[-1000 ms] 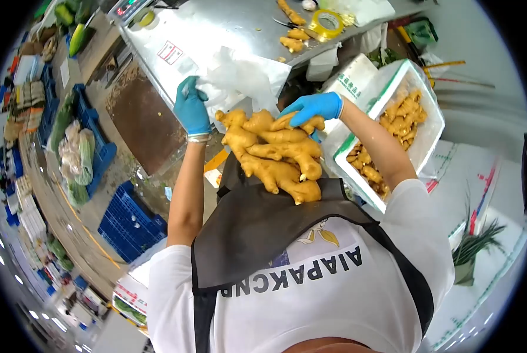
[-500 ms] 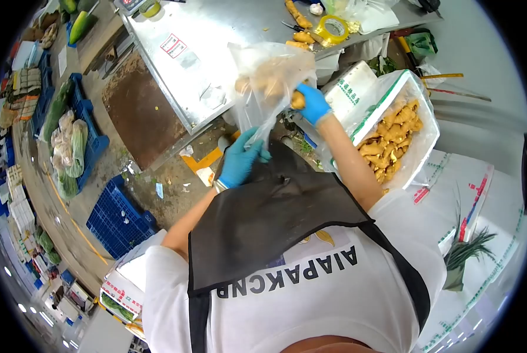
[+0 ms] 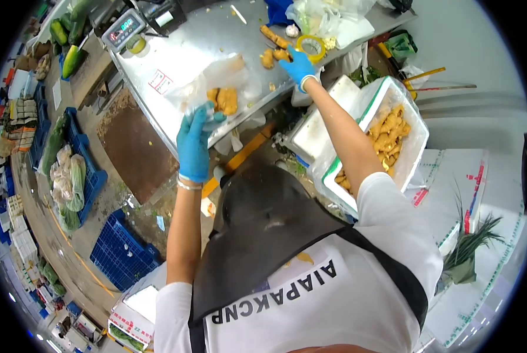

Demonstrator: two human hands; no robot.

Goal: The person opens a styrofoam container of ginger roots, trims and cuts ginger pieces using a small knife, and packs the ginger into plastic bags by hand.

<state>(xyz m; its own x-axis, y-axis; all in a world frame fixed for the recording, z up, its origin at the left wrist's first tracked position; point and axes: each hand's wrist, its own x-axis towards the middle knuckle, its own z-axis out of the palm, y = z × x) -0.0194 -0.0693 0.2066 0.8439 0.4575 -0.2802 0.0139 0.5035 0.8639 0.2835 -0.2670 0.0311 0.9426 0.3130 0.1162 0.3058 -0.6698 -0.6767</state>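
Note:
A clear plastic bag [image 3: 231,73] with ginger [image 3: 227,101] in it rests on the metal table [image 3: 204,35], near its front edge. My left hand [image 3: 194,141], in a blue glove, is closed on the near end of the bag. Farther right, my right hand [image 3: 297,66], also gloved in blue, reaches over the table with its fingertips at small pieces of ginger [image 3: 268,58]. Whether it grips a piece cannot be made out. Beside it lie a long ginger piece [image 3: 275,37] and a roll of yellow tape [image 3: 312,48].
A white foam box [image 3: 416,126] of ginger stands right of the table. A scale with a lit display [image 3: 123,28] is at the back left. Blue crates [image 3: 119,250] stand on the left. Leafy greens [image 3: 472,250] lie on white boxes at the right.
The large ginger went from between my hands into the bag, and the bag now lies on the table. My right hand has moved from the bag to the small ginger pieces.

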